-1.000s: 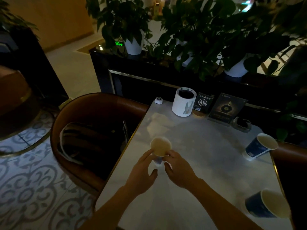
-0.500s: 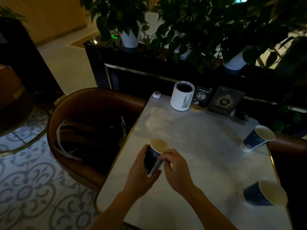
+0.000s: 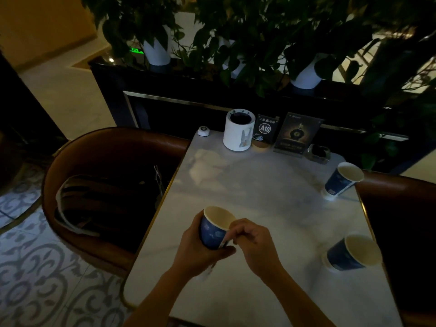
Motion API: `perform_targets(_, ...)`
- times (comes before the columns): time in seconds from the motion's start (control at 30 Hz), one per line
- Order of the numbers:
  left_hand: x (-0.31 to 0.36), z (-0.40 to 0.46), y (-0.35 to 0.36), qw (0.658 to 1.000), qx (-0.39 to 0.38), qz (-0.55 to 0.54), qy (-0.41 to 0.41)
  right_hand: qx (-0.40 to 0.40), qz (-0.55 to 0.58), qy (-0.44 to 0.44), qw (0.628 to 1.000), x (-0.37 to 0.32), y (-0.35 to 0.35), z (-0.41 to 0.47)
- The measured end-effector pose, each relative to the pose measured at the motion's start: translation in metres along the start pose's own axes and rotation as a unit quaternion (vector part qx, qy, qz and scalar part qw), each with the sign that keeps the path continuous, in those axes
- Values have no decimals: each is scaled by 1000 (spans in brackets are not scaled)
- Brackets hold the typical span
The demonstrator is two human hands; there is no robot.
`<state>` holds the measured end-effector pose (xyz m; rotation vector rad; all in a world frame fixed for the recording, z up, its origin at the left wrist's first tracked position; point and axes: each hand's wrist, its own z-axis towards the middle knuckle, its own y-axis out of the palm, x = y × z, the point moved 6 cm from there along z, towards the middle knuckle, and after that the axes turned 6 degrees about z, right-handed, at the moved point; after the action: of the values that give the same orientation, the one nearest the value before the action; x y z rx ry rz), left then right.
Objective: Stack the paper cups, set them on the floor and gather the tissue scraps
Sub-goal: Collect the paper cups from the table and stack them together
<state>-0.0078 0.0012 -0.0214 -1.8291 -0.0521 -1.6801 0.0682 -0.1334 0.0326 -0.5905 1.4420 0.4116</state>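
A blue paper cup with a pale inside is held tilted above the marble table, near its left edge. My left hand wraps around the cup's lower body. My right hand pinches the cup's rim and side from the right. Two more blue paper cups stand on the table's right side: one far, one near. A small pale scrap shows under my left hand; I cannot tell what it is.
A white cylindrical holder, an A10 sign, a dark menu card and an ashtray line the table's far edge. A brown armchair holding a bag sits left. Patterned floor tiles lie left.
The cup has been lifted off the table and tilted, so its blue side now shows. My left hand has closed around its body, and both hands moved slightly nearer to me.
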Motion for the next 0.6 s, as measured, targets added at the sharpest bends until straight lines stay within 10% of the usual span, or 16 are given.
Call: perform_targets(0.6,42,5,83,995,-68,57,44,9,33,38,999,13,-96,-33)
